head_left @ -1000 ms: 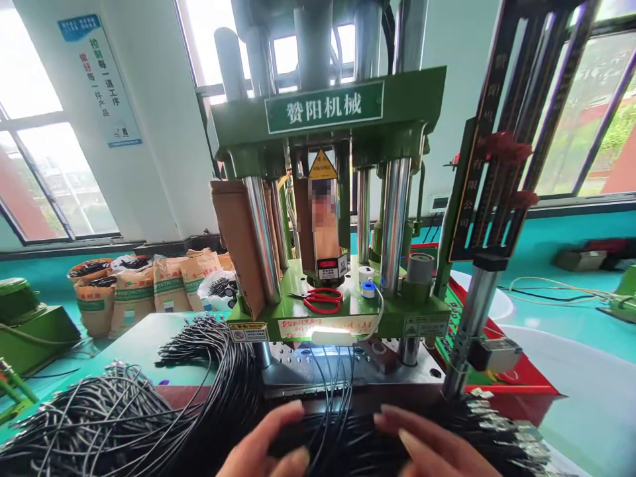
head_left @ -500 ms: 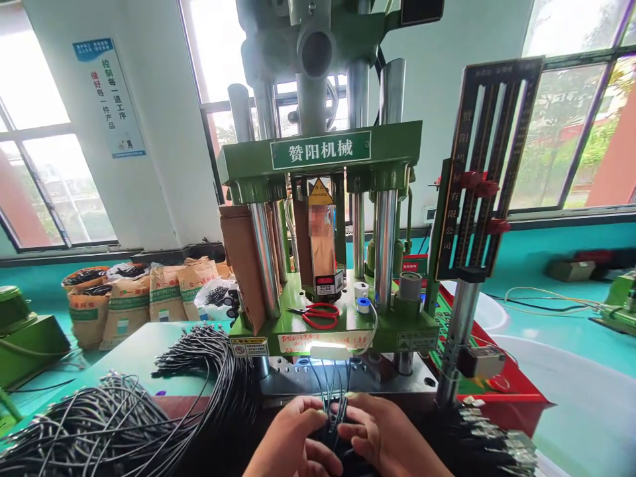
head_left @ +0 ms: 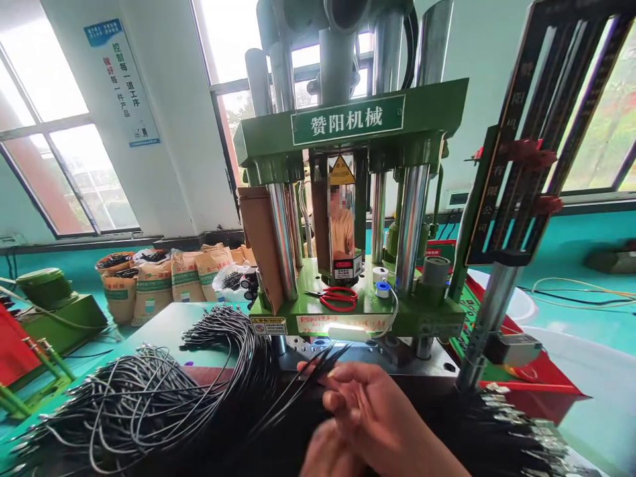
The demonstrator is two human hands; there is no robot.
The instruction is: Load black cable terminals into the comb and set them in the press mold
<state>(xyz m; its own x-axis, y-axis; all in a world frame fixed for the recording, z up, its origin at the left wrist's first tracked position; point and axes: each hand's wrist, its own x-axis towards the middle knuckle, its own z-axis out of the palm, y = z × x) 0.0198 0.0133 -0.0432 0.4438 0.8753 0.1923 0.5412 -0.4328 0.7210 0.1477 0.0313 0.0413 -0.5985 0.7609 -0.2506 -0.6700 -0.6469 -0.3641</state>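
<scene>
In front of the machine's lower plate, my right hand (head_left: 370,404) is closed on a few thin black cables (head_left: 293,392). Their short ends stick up past the fingers, and the long part trails down to the left, blurred. My left hand (head_left: 328,450) is low in the frame, just under the right one; motion smears it, and its fingers are partly hidden. Left of the hands, a thick bundle of black cables (head_left: 243,351) droops over the table edge. A larger heap of cables (head_left: 134,397) with metal ends lies farther left.
The green press (head_left: 348,132) stands ahead, with red-handled snips (head_left: 338,299) and a blue tape roll (head_left: 382,289) on its ledge. To the right are a scaled post (head_left: 501,285), a red tray (head_left: 556,381) and cables with metal connectors (head_left: 536,430). Sacks (head_left: 154,285) stand back left.
The view has shifted, so the machine sits farther right. Both hands held the cables upright before; now the right hand holds them tilted, and the left has dropped below it.
</scene>
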